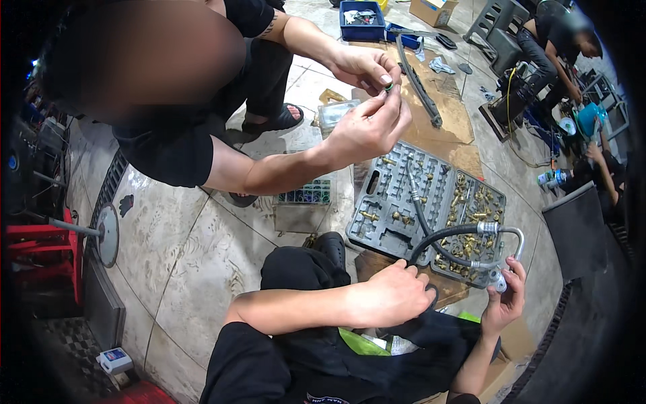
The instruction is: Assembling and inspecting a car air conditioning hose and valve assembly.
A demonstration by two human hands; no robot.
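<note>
My right hand [506, 296] grips the metal end fitting [496, 279] of a black rubber hose [444, 234] with a bent silver pipe [519, 239]. My left hand [391, 296] lies over my knee, its fingers curled round the hose where it loops down; the part under the fingers is hidden. A thinner stretch of hose [417, 195] crosses an open grey tool case [380, 222]. Several brass fittings [481, 202] fill the case's right half. Facing me, a person's two hands [370, 128] pinch a small green ring [389, 87] above the case.
A compartment box of rings [306, 193] sits on the tiled floor, left of the case. Cardboard [451, 111] carries a long black strip [420, 84]. Behind stands a blue bin [362, 28]. Others work at far right. A red stand [47, 259] is at left.
</note>
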